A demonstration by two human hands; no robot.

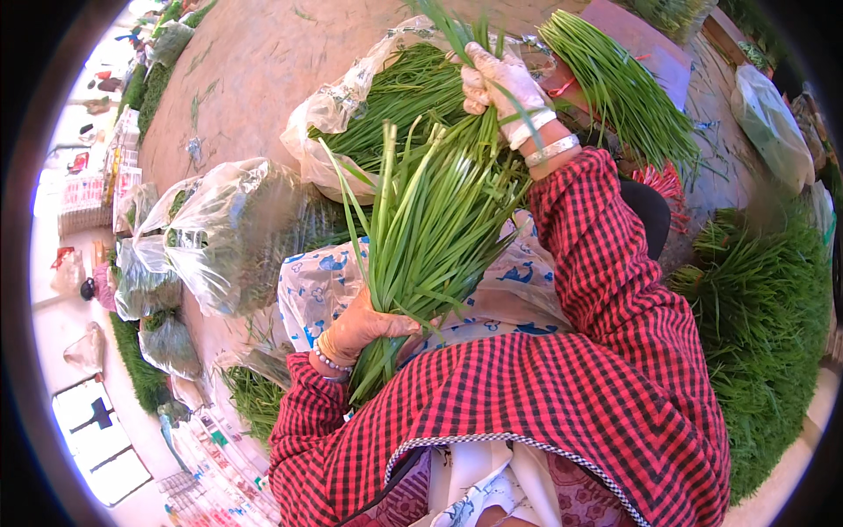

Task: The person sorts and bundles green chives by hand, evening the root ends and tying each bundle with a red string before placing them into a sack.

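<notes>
1. A person in a red-and-black checked smock (615, 255) works a loose bunch of long green stalks (430, 237) above the lap, which is covered by clear plastic sheeting (316, 277) printed with blue shapes.

2. The left hand (362, 329), a beaded bracelet (329, 353) at its wrist, is closed around the lower part of the bunch, thumb laid across the leaves. The pale stalk ends fan out above it.

3. The right hand (505, 83), wearing a silver bangle (553, 151), is raised beyond the bunch, its fingers curled around a thin sheaf of green blades (448, 26). Whether that sheaf is joined to the greens just below, one cannot tell.

4. Behind the bunch, an open plastic bag (316, 132) gapes, filled with more greens (408, 88).

5. To the right of the raised hand, a neat green bundle (615, 88) lies partly over a flat purplish board (654, 57), near a cluster of red strips (665, 189).

6. At the person's right side spreads a large heap of greens (755, 351); to the left, stuffed clear bags (228, 228) sit on the brown floor (250, 79).
</notes>
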